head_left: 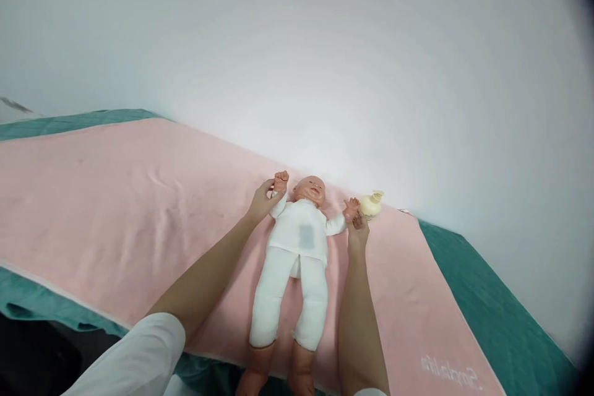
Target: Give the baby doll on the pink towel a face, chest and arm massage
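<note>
A baby doll [299,235] with a white cloth body lies on its back on a pink blanket [116,198], head toward the wall and feet toward me. My left hand [265,199] is closed around the doll's raised wrist on the left. On the other side, my right hand [357,228] pinches the doll's other forearm near its hand. Both doll arms are spread out and bent upward. Just beyond my right hand stands a pale yellow pump bottle [372,204].
A white wall [371,74] rises directly behind the blanket. Green cloth [487,291] shows under the blanket at the right, and also along the front and far left edges. Something dark [37,352] sits below the front edge at the lower left.
</note>
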`<state>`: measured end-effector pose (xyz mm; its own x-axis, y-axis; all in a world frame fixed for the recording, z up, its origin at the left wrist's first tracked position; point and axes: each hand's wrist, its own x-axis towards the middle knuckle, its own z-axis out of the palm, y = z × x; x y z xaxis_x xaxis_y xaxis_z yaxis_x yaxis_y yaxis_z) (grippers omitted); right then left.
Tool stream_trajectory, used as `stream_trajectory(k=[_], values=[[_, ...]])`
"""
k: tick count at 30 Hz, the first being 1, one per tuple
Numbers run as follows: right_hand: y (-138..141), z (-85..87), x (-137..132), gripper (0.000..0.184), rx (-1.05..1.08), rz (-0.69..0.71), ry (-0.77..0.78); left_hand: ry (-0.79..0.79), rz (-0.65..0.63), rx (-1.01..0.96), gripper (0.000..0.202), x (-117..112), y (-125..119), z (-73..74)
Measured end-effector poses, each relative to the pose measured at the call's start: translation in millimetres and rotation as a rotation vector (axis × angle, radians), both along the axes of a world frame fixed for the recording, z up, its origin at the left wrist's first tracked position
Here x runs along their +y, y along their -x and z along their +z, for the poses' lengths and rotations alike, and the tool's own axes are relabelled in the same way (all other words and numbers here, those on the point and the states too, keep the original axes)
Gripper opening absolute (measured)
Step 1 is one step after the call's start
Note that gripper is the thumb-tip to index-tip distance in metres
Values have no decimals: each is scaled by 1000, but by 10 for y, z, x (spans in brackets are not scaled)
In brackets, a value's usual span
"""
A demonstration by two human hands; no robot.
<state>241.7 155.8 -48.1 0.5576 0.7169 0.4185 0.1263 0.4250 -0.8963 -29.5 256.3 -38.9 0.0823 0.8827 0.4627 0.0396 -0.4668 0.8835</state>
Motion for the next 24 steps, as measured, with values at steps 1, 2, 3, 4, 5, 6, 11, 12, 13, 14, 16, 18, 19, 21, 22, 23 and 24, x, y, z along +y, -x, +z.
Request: stream_trajectory(k=[1, 2, 3, 4, 5, 6, 11, 12, 13, 14, 16, 18, 19, 21, 22, 23, 24], values=[[5, -18, -53, 57, 1, -4, 4, -28, 17, 8, 35, -49, 24, 2], [19, -34, -103, 59, -2, -10, 10, -53, 28, 14, 33, -103, 49, 4], [38, -49, -154, 60, -9, -19, 17, -73, 31, 19, 32, -161, 76, 7], [61, -61, -207, 61, -23, -24, 23, -88, 28, 22, 31, -224, 105, 10], [88, -73, -265, 62, -35, -34, 24, -101, 26, 25, 32, -292, 133, 13], [118, -85, -328, 63, -44, -49, 26, -115, 30, 30, 33, -363, 162, 14], [292, -197, -691, 60, -76, -155, 109, -130, 166, 88, 40, -707, 285, -34], [322, -235, -765, 58, -88, -191, 144, -120, 204, 108, 40, -768, 309, -56], [349, -276, -839, 57, -100, -226, 189, -103, 243, 132, 41, -828, 334, -81], [372, -320, -910, 56, -106, -258, 240, -77, 279, 162, 40, -887, 361, -107], [413, -406, -1044, 55, -112, -295, 324, -9, 335, 245, 38, -1005, 418, -153], [456, -472, -1162, 53, -140, -284, 358, 61, 362, 348, 36, -1122, 474, -182], [479, -493, -1213, 51, -167, -274, 360, 87, 368, 400, 34, -1179, 499, -189], [529, -508, -1300, 49, -231, -270, 375, 112, 377, 489, 33, -1278, 537, -192], [555, -504, -1335, 49, -262, -276, 393, 113, 379, 526, 34, -1319, 549, -193], [580, -493, -1364, 49, -290, -284, 417, 111, 379, 560, 36, -1351, 556, -196], [604, -477, -1388, 49, -321, -290, 449, 107, 373, 594, 37, -1376, 560, -203]])
